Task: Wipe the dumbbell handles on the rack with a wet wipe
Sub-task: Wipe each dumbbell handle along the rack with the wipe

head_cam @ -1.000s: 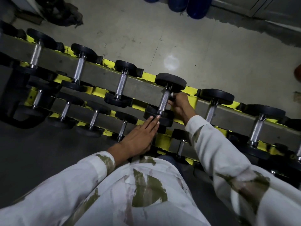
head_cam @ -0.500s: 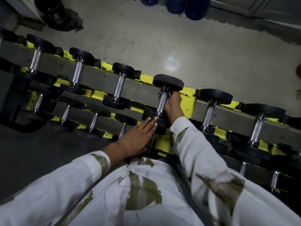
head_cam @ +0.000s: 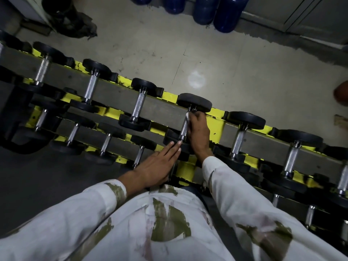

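Observation:
A yellow and grey rack (head_cam: 216, 127) runs across the view with several black dumbbells with steel handles on two tiers. My right hand (head_cam: 199, 132) grips the steel handle (head_cam: 184, 129) of the middle dumbbell on the upper tier. A white wet wipe (head_cam: 188, 116) shows at its fingertips, pressed on the handle just below the far black head (head_cam: 194, 102). My left hand (head_cam: 160, 165) lies flat with straight fingers. Its fingertips touch that dumbbell's near black head (head_cam: 170, 137).
Neighbouring upper dumbbells stand left (head_cam: 138, 105) and right (head_cam: 239, 138) of the one held. Lower-tier dumbbells (head_cam: 105, 143) sit nearer me. Bare concrete floor (head_cam: 207, 59) lies beyond the rack, with blue bottles (head_cam: 216, 10) by the far wall and dark rubble (head_cam: 71, 21) at the far left.
My right hand has slid up the handle toward the far head, and the wipe now shows at its fingertips. My left hand has stayed on the near head.

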The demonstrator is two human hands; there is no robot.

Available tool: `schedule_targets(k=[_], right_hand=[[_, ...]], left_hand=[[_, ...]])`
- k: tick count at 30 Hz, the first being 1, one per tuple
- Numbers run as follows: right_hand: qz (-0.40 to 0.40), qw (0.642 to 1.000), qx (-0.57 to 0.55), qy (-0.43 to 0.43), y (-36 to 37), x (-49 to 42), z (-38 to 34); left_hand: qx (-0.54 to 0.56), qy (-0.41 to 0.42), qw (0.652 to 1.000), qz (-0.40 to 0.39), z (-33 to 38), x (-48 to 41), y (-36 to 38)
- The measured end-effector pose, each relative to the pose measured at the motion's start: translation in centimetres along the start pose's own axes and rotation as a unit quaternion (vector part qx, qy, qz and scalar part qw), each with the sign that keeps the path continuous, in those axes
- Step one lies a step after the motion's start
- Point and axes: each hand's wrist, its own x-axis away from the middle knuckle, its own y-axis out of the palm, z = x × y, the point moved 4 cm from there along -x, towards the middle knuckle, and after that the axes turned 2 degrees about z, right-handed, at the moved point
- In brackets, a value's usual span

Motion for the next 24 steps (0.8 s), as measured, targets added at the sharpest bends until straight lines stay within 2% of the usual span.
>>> schedule_targets(k=[3,4,7,9,12,14,17,18,22,24], right_hand=[[-0.028,0.981,0.128,-0.145,-0.9,0.5,-0.4],[-0.041,0.961,0.182,-0.206,-1.1,0.9,-0.5],[-0.109,0.868,0.314,-0.369,-0.7,1.0,-0.3],[-0.133,0.828,0.348,-0.42,-0.8,-0.6,-0.7],[-0.161,0.809,0.403,-0.397,-0.9,-3.2,-1.8],[-0.21,0.791,0.422,-0.389,0.3,-3.2,-2.4],[-0.355,0.725,0.436,-0.397,2.8,-2.3,-3.3],[-0.38,0.704,0.452,-0.394,2.8,-2.7,-3.7],[-0.369,0.689,0.495,-0.38,2.0,-5.1,-5.3],[-0.403,0.685,0.487,-0.361,2.2,-4.4,-5.5]], left_hand=[[0.011,-0.003,1.0,0.003,0.1,0.0,0.0],[0.015,-0.005,1.0,0.007,0.1,0.0,0.1],[0.017,-0.006,1.0,0.013,0.2,-0.1,0.4],[0.018,-0.008,1.0,0.014,0.0,-0.1,0.6],[0.012,-0.008,1.0,0.0,-0.2,0.0,0.4],[0.009,-0.01,1.0,-0.014,-0.2,-0.1,0.3],[0.006,-0.017,1.0,-0.021,-0.2,-0.2,0.5],[0.005,-0.021,1.0,-0.021,-0.1,-0.3,0.5],[-0.006,-0.039,0.999,0.001,0.1,-0.1,1.2],[-0.012,-0.05,0.999,0.007,0.4,0.0,1.7]])
